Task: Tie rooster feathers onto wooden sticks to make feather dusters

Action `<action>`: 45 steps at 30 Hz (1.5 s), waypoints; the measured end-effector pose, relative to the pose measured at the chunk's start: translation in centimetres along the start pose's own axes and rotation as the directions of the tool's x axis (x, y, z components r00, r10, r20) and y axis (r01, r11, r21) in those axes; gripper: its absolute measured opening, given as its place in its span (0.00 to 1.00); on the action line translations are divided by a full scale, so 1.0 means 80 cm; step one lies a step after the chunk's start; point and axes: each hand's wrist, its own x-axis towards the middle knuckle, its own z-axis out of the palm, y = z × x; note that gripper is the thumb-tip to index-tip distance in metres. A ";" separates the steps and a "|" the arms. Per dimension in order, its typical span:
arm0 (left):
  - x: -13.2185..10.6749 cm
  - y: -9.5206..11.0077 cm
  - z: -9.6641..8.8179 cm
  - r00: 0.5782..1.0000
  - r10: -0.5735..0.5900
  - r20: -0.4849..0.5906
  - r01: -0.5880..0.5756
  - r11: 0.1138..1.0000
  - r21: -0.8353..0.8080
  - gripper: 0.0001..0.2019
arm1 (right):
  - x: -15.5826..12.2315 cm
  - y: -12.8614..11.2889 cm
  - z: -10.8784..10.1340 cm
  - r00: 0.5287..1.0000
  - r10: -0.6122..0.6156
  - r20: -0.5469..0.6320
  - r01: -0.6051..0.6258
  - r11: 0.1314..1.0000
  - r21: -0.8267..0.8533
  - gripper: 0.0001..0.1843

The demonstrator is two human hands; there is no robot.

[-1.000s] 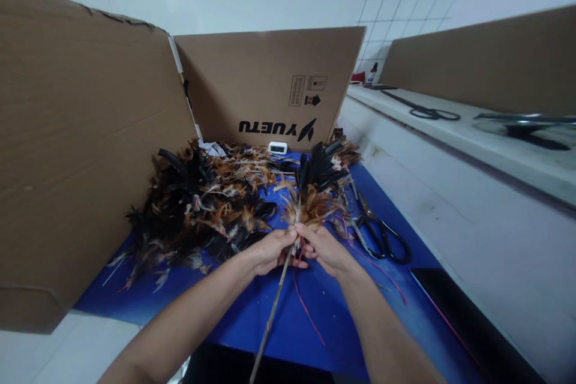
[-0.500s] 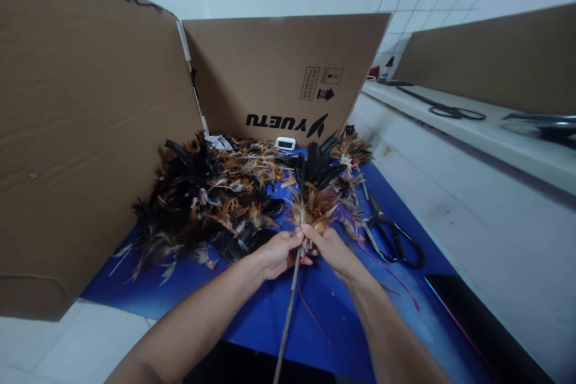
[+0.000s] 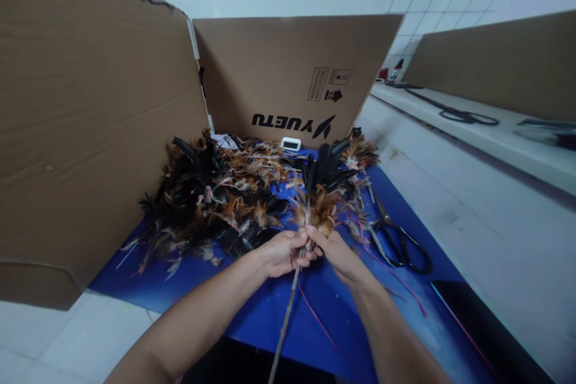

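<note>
A feather duster lies between my hands: a thin wooden stick (image 3: 287, 318) with brown feathers (image 3: 323, 207) and long black feathers (image 3: 327, 168) at its far end. My left hand (image 3: 287, 254) is closed around the stick just below the feather bases. On the other side, my right hand (image 3: 332, 250) pinches the same spot, thumb on top, the fingertips of both hands meeting. Pale quill ends show between the fingers. A thin red string (image 3: 315, 312) hangs from under the hands over the blue tabletop (image 3: 346, 327). The exact grip of the fingers underneath is hidden.
A heap of black and brown feather bundles (image 3: 193, 192) covers the table's left and back. Black-handled scissors (image 3: 400, 246) lie right, near a dark flat object (image 3: 481, 324). A small white device (image 3: 290, 144) stands before the cardboard panel (image 3: 270, 66). More scissors (image 3: 463, 115) rest on the ledge.
The whole view has shifted slightly, so the scene sits a little further right. Both hands keep hold of the feather duster at the feather bases, with small finger movements.
</note>
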 end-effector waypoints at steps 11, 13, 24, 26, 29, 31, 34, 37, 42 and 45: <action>-0.005 0.004 0.002 0.999 0.018 0.050 -0.020 0.999 0.038 0.11 | 0.001 0.006 -0.003 0.991 -0.041 0.127 0.025 0.992 0.124 0.23; -0.006 0.004 0.004 0.998 0.031 0.052 -0.034 0.998 0.057 0.13 | 0.002 0.008 -0.002 0.990 -0.048 0.129 0.028 0.988 0.153 0.22; -0.005 -0.003 0.002 0.998 0.039 0.051 -0.039 0.999 0.003 0.11 | -0.001 0.003 0.004 0.995 0.040 0.086 -0.063 0.957 0.284 0.21; -0.003 -0.003 -0.002 0.998 0.005 0.058 -0.002 0.999 -0.040 0.09 | -0.002 0.001 0.004 0.994 0.043 0.101 -0.070 0.956 0.285 0.21; -0.001 0.000 -0.005 0.997 -0.049 0.059 0.054 0.995 -0.086 0.06 | -0.002 0.000 0.004 0.992 0.050 0.120 -0.082 0.958 0.274 0.19; -0.002 0.003 -0.006 0.995 -0.076 0.071 0.083 0.991 -0.103 0.05 | -0.002 0.001 0.004 0.991 0.056 0.124 -0.088 0.959 0.269 0.19; -0.003 0.005 -0.007 0.989 -0.090 0.119 0.105 0.987 -0.121 0.06 | -0.003 0.001 0.003 0.990 0.050 0.128 -0.083 0.961 0.265 0.19; -0.005 0.006 -0.007 0.984 -0.092 0.155 0.111 0.987 -0.119 0.06 | -0.003 0.001 0.003 0.991 0.030 0.134 -0.064 0.964 0.258 0.19; -0.005 0.004 -0.007 0.977 -0.128 0.169 0.150 0.981 -0.126 0.08 | -0.002 0.005 0.002 0.992 0.010 0.125 -0.042 0.966 0.256 0.19; -0.004 0.003 -0.006 0.980 -0.121 0.155 0.138 0.985 -0.104 0.11 | -0.001 0.007 0.005 0.994 -0.009 0.105 -0.019 0.965 0.263 0.19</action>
